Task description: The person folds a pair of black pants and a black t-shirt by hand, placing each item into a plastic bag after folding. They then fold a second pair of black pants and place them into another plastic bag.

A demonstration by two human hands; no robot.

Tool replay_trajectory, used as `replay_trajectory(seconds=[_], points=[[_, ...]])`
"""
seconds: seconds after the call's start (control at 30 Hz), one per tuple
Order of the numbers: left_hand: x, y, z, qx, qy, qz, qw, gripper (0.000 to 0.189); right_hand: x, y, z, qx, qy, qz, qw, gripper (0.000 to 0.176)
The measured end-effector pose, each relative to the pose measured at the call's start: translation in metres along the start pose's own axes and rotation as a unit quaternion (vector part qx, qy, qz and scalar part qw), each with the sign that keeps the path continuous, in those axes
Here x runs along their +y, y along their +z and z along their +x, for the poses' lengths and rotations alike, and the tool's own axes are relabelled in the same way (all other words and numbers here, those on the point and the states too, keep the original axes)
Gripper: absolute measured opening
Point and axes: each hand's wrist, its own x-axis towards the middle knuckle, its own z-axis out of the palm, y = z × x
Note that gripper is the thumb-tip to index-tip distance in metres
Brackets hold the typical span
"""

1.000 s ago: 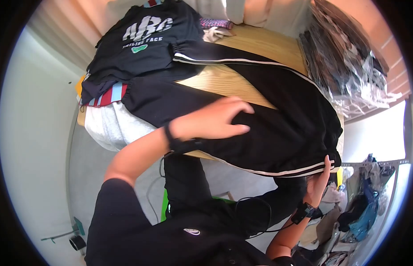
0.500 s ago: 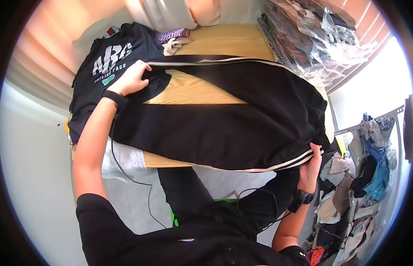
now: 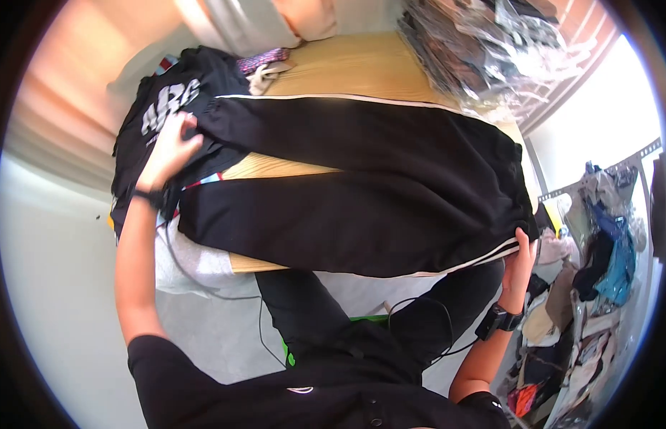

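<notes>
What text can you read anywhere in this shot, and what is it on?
"ABC": large white letters on the black T-shirt, next to the left hand.
Smaller line beneath it: blurred, unreadable.
The white badge on the person's black top: too small to read.
No text on the black trousers, only white stripes.

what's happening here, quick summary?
A person is spreading black track pants with a white side stripe flat across a wooden table. The right hand grips the waistband at the table's near corner. The left hand is at the far leg's cuff, over a black ABC-print T-shirt; whether it grips the cuff is unclear. A stack of plastic-bagged garments sits at the far side.
</notes>
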Motion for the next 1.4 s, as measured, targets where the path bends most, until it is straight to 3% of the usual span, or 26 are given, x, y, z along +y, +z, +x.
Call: replay_trajectory(seconds=[0.07,0.1,0.13,0.2,0.27,0.3,0.33,0.43,0.53,0.6,0.67,0.73,0.8,0.83,0.87,0.93,0.97,1.0,1.03,1.07,1.1,1.13,1.17,1.2,1.27,1.4], points=[[0.035,-0.015,-0.045,-0.145,0.055,-0.068,0.986,0.048,-0.003,-0.004,-0.003,0.036,-0.116,-0.149,0.981,0.051],[0.055,-0.023,-0.067,-0.212,0.065,-0.040,0.974,0.053,-0.001,-0.013,0.000,0.005,-0.159,-0.206,0.966,0.063],[0.074,-0.026,-0.089,-0.278,0.072,-0.012,0.958,0.058,-0.002,-0.007,-0.002,0.010,-0.231,-0.233,0.944,0.061],[0.092,-0.018,-0.127,-0.324,-0.005,0.051,0.945,0.065,-0.009,-0.014,-0.003,-0.084,-0.226,-0.287,0.927,0.052],[0.084,0.003,-0.152,-0.253,0.021,0.093,0.963,0.068,-0.015,-0.022,-0.001,-0.153,-0.205,-0.349,0.902,0.038],[0.087,0.006,-0.154,-0.205,0.042,0.104,0.972,0.060,-0.018,-0.026,0.004,-0.184,-0.249,-0.379,0.872,0.027],[0.077,0.009,-0.157,-0.205,0.037,0.109,0.972,0.060,-0.021,-0.031,0.004,-0.190,-0.178,-0.342,0.903,0.021],[0.064,0.014,-0.160,-0.099,0.043,0.174,0.979,0.043,-0.027,-0.055,0.011,-0.205,-0.130,-0.258,0.935,0.016],[0.047,0.005,-0.158,-0.081,0.039,0.175,0.981,0.032,-0.038,-0.079,0.010,-0.233,-0.077,-0.054,0.968,0.032],[0.046,-0.007,-0.152,-0.014,-0.004,0.044,0.999,0.021,-0.047,-0.086,-0.001,-0.272,-0.059,0.053,0.959,0.052],[0.038,-0.028,-0.144,-0.025,-0.068,-0.041,0.997,0.018,-0.044,-0.109,-0.004,-0.284,-0.091,0.027,0.954,0.061],[0.038,-0.040,-0.125,0.028,-0.019,-0.175,0.984,0.017,-0.048,-0.122,-0.012,-0.255,-0.117,0.001,0.960,0.055],[0.040,-0.049,-0.099,0.072,-0.026,-0.273,0.959,0.018,-0.056,-0.134,-0.006,-0.166,-0.151,-0.107,0.969,0.044],[0.045,-0.050,-0.082,0.090,-0.023,-0.342,0.935,0.018,-0.059,-0.142,0.003,-0.182,-0.164,-0.133,0.960,0.038],[0.039,-0.050,-0.064,0.097,-0.039,-0.342,0.934,0.020,-0.061,-0.144,0.012,-0.168,-0.202,-0.167,0.950,0.027],[0.028,-0.039,-0.022,0.134,-0.080,-0.359,0.920,0.028,-0.067,-0.141,0.030,-0.165,-0.202,-0.191,0.946,0.023],[0.021,-0.030,0.003,0.146,-0.071,-0.326,0.931,0.033,-0.075,-0.108,0.026,-0.162,-0.270,-0.237,0.919,0.023],[0.007,-0.019,0.028,0.141,-0.082,-0.303,0.939,0.039,-0.083,-0.089,0.029,-0.159,-0.300,-0.276,0.899,0.027],[-0.006,-0.007,0.047,0.142,-0.109,-0.215,0.960,0.042,-0.084,-0.072,0.033,-0.135,-0.243,-0.220,0.935,0.030],[-0.023,0.009,0.067,0.110,-0.087,-0.236,0.961,0.052,-0.084,-0.061,0.038,-0.109,-0.183,-0.163,0.963,0.032],[-0.020,0.025,0.075,0.072,-0.105,-0.234,0.964,0.059,-0.073,-0.068,0.059,-0.043,-0.184,-0.254,0.949,0.037],[-0.036,0.042,0.085,0.017,-0.114,-0.263,0.958,0.065,-0.077,-0.030,0.048,-0.024,-0.148,-0.265,0.953,0.041],[-0.059,0.067,0.095,0.004,-0.141,-0.238,0.961,0.065,-0.067,-0.034,0.065,-0.029,-0.184,-0.375,0.908,0.034],[-0.043,0.069,0.096,-0.074,-0.176,-0.181,0.965,0.067,-0.049,-0.038,0.087,-0.032,-0.223,-0.477,0.849,0.027],[-0.052,0.097,0.090,0.063,-0.132,-0.109,0.983,0.057,-0.021,-0.029,0.087,-0.092,-0.261,-0.379,0.883,0.038],[-0.039,0.082,0.087,-0.005,-0.156,-0.080,0.985,0.048,-0.021,-0.020,0.077,-0.068,-0.209,-0.289,0.932,0.028]])
